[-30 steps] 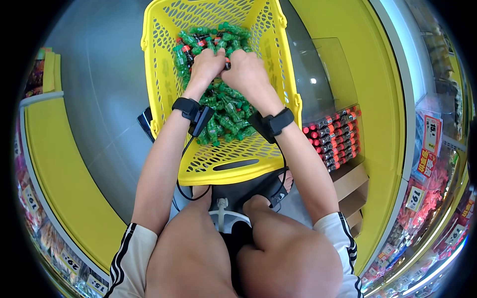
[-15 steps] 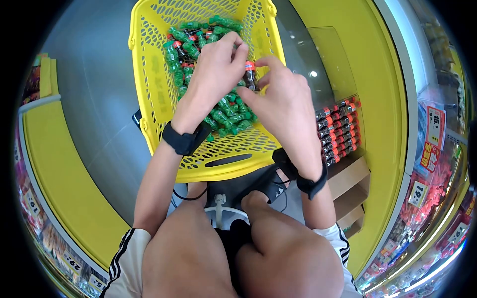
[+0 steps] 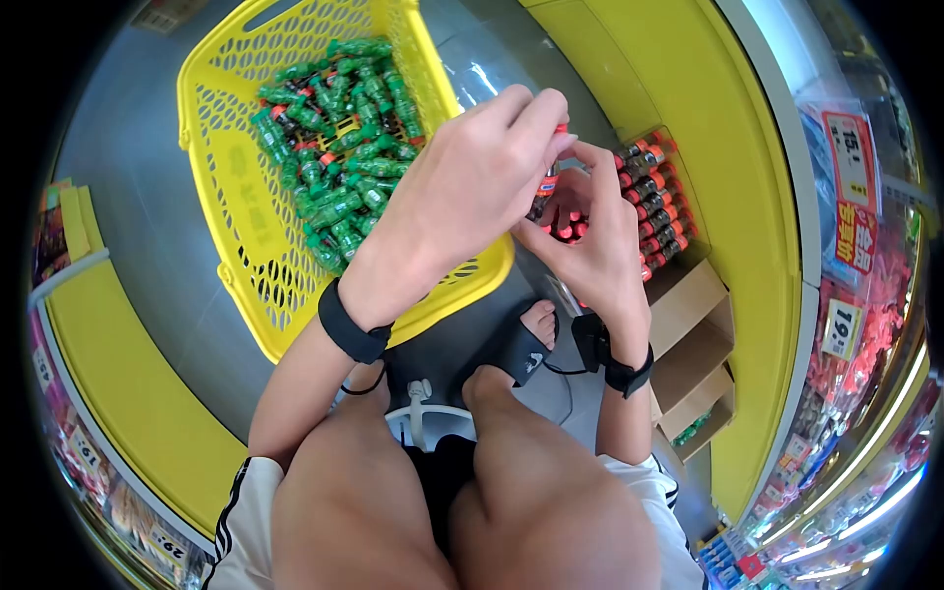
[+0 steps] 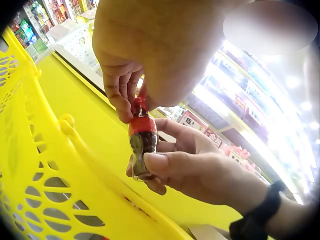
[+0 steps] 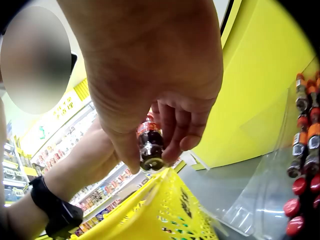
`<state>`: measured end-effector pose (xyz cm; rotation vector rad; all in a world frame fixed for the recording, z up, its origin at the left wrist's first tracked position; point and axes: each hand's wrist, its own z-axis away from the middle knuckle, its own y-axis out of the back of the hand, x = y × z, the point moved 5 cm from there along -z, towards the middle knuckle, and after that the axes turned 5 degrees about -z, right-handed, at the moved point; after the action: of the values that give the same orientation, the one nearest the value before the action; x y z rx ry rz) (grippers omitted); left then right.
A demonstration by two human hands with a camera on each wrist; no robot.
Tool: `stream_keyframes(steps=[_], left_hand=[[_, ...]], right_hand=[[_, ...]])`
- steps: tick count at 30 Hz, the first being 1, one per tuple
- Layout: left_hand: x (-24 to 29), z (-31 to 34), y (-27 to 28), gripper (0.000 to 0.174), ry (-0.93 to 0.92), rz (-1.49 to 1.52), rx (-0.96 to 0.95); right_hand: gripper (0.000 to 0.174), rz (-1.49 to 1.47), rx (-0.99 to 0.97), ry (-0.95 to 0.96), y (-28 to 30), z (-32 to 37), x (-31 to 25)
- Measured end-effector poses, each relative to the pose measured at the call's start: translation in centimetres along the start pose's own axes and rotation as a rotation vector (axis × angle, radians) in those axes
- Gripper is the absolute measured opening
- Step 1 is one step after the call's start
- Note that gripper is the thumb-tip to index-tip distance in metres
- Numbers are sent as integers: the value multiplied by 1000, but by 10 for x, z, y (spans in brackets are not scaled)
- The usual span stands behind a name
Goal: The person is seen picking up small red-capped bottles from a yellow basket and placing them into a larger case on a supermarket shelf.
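Both hands hold one small dark bottle (image 4: pixel 143 142) with a red cap and red label, upright in the left wrist view. The left hand (image 3: pixel 472 172) pinches it at the cap end. Around its lower body the fingers and thumb of the right hand (image 3: pixel 595 236) are curled; the right wrist view shows the base of the bottle (image 5: pixel 151 150) between them. Left of the hands stands the yellow basket (image 3: pixel 211 197), holding many green bottles (image 3: pixel 334 211) and some dark ones with red caps.
Right of the hands, a clear box holds rows of dark red-capped bottles (image 3: pixel 661 211). Below it are open cardboard boxes (image 3: pixel 688 315) against a yellow shelf base (image 3: pixel 752 246). Price-tagged goods line the right side. A sandalled foot (image 3: pixel 536 324) is near the basket.
Both hands have moved right, out from over the basket, with the dark bottle now between them. The basket appears further left in view, and more of the right-hand boxes shows.
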<state>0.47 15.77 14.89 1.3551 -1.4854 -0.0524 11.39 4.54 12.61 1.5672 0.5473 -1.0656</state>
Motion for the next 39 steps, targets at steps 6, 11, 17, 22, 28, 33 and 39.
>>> stream_keyframes(steps=[6, 11, 17, 22, 28, 33, 39], left_hand=[[31, -12, -40, 12, -64, 16, -134], [49, -26, -74, 13, -129, 76, -317], [70, -32, -129, 21, -188, 96, -426], [79, -39, -174, 25, -273, 58, -478], [74, -56, -217, 26, -191, -44, -542], [55, -61, -242, 25, -191, -35, -434], [42, -57, -249, 33, -254, 18, -496]], right_hand=[[79, 13, 119, 73, 36, 25, 36], [79, -25, 196, -67, 54, 48, 63], [74, -74, 356, -195, 72, 71, 99], [57, -122, 467, -310, 86, 76, 128], [54, -38, 552, -423, 90, 54, 153], [39, 55, 634, -418, 96, 30, 169], [55, 31, 634, -535, 99, 13, 194]])
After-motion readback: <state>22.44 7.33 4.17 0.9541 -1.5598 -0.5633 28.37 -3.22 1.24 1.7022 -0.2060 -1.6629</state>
